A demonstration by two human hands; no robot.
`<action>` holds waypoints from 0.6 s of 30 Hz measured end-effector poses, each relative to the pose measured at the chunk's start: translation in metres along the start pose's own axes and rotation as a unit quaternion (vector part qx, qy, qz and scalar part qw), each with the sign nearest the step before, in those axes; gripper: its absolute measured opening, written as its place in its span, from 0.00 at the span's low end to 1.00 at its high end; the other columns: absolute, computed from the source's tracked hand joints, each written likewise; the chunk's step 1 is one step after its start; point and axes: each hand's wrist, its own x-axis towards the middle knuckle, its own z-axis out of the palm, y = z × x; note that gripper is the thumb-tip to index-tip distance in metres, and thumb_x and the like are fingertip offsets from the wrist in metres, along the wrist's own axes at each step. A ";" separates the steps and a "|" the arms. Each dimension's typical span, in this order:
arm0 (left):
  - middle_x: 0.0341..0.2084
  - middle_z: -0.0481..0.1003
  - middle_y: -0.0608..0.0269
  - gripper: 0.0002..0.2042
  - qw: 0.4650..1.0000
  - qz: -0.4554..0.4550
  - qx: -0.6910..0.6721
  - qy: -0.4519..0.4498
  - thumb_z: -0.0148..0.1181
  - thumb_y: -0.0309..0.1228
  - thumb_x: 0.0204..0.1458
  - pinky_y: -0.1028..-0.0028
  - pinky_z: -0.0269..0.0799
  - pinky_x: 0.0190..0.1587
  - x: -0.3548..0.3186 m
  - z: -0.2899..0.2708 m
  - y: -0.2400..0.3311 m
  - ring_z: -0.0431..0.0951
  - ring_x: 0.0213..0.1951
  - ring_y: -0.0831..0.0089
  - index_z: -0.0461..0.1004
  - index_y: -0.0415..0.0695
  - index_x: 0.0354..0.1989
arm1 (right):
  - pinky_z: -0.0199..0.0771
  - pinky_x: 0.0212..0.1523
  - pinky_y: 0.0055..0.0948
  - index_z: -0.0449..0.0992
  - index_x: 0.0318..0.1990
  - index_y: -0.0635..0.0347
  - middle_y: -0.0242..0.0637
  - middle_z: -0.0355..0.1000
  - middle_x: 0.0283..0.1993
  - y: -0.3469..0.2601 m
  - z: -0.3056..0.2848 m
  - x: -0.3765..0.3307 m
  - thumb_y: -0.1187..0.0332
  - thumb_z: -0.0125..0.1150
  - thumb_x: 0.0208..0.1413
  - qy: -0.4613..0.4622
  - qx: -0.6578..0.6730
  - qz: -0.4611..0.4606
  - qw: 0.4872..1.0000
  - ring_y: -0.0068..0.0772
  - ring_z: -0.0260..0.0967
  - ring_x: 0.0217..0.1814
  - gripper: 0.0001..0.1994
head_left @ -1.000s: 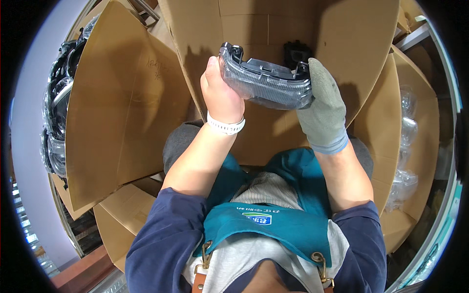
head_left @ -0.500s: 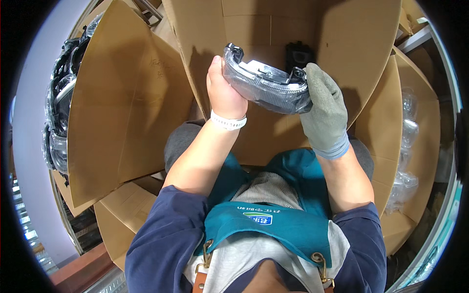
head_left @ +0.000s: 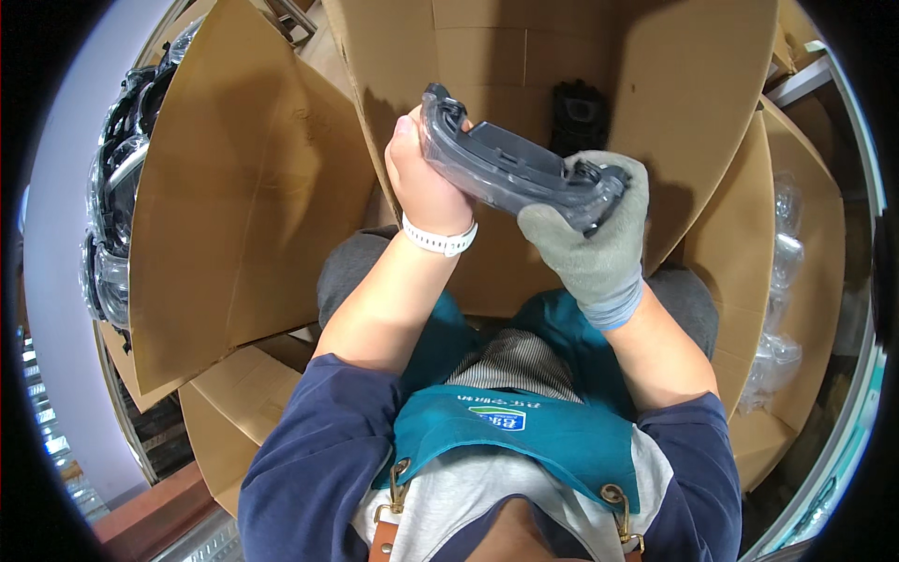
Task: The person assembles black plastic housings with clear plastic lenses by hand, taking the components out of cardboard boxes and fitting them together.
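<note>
While both hands have the curved black part (head_left: 524,171) up in the air, at the opening of a large cardboard box (head_left: 478,56), the work looks partway along: the piece is firmly picked up, but it is not yet set down anywhere. One similar-looking dark piece (head_left: 579,117) lies deeper inside the box; whether it has been handled I cannot tell. The bare left hand (head_left: 426,183) grips one end, its thumb laid along the outer edge and most of its fingers hidden behind. The gloved right hand (head_left: 599,234) pinches the other end between its thumb on the near side and fingers curled round the far side. As for looks, the part is long and bowed, with bracket-like lugs at both ends, a flat raised panel in the middle and a glossy, see-through layer along its near side. It tilts down towards the right hand, and I see no obvious damage.
</note>
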 end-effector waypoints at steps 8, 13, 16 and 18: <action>0.21 0.69 0.57 0.24 0.995 0.029 0.053 -0.083 0.35 0.50 0.56 0.69 0.67 0.33 0.001 -0.009 0.000 0.70 0.27 0.66 0.67 0.40 0.25 | 0.74 0.38 0.22 0.62 0.47 0.63 0.37 0.71 0.39 0.009 0.006 -0.005 0.70 0.76 0.38 0.044 0.023 -0.105 0.993 0.26 0.72 0.37 0.30; 0.30 0.72 0.64 0.19 0.996 -0.051 -0.016 -0.070 0.40 0.44 0.60 0.73 0.66 0.44 -0.005 0.008 -0.012 0.71 0.35 0.74 0.71 0.40 0.37 | 0.74 0.36 0.24 0.69 0.45 0.68 0.40 0.71 0.37 0.008 0.002 0.011 0.64 0.77 0.36 0.064 -0.038 -0.044 0.996 0.32 0.73 0.35 0.30; 0.33 0.71 0.64 0.18 0.997 -0.023 0.003 -0.068 0.44 0.45 0.59 0.72 0.67 0.44 -0.006 0.006 -0.013 0.70 0.39 0.74 0.70 0.41 0.36 | 0.73 0.38 0.28 0.68 0.46 0.67 0.41 0.70 0.37 0.012 0.000 0.011 0.59 0.79 0.33 0.072 -0.057 -0.106 0.990 0.35 0.72 0.34 0.34; 0.31 0.72 0.64 0.18 0.989 -0.128 -0.061 -0.042 0.45 0.46 0.58 0.70 0.67 0.44 0.007 -0.005 -0.007 0.71 0.37 0.72 0.70 0.42 0.35 | 0.68 0.49 0.36 0.68 0.50 0.66 0.45 0.69 0.43 -0.003 -0.007 0.007 0.51 0.79 0.29 -0.026 -0.124 -0.161 0.979 0.43 0.69 0.44 0.40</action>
